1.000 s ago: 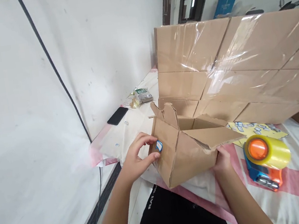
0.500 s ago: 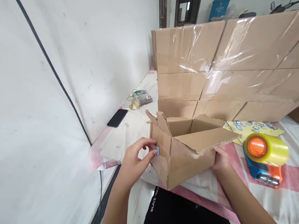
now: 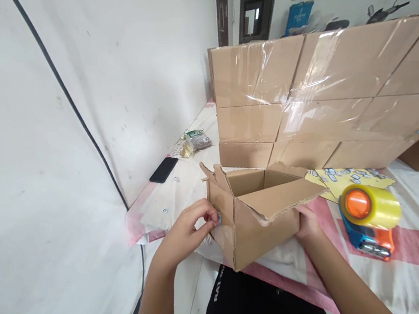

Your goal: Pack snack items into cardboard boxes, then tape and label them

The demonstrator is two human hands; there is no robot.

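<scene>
At the left, a flat black phone [image 3: 164, 169] lies on the white and pink cloth [image 3: 145, 212], near the wall. Next comes the left hand [image 3: 188, 232], with its fingers curled and the thumb brought near to the forefinger, so only a small opening is left between them. Its fingertips are at a small blue and white sticker [image 3: 220, 219] on the left end of the brown cardboard box [image 3: 268, 234]. I cannot tell if they pinch this sticker or only press it.

The step in hand, as I judge, is placing or adjusting the sticker. The next move calls for light, exact fingertips and for a steady box wall behind them.

The box is in front of the person, between the two hands, tilted a little, with its top open and its torn flaps standing outward. The right hand [image 3: 306, 221] is partly closed around its right end and holds it; most of these fingers are hidden.

Just beyond, yellow sheets with blue and white stickers [image 3: 351, 177] lie on the cloth. Beside them, the blue and orange tape dispenser [image 3: 371, 244] with its yellow roll rests within reach, untouched.
</scene>
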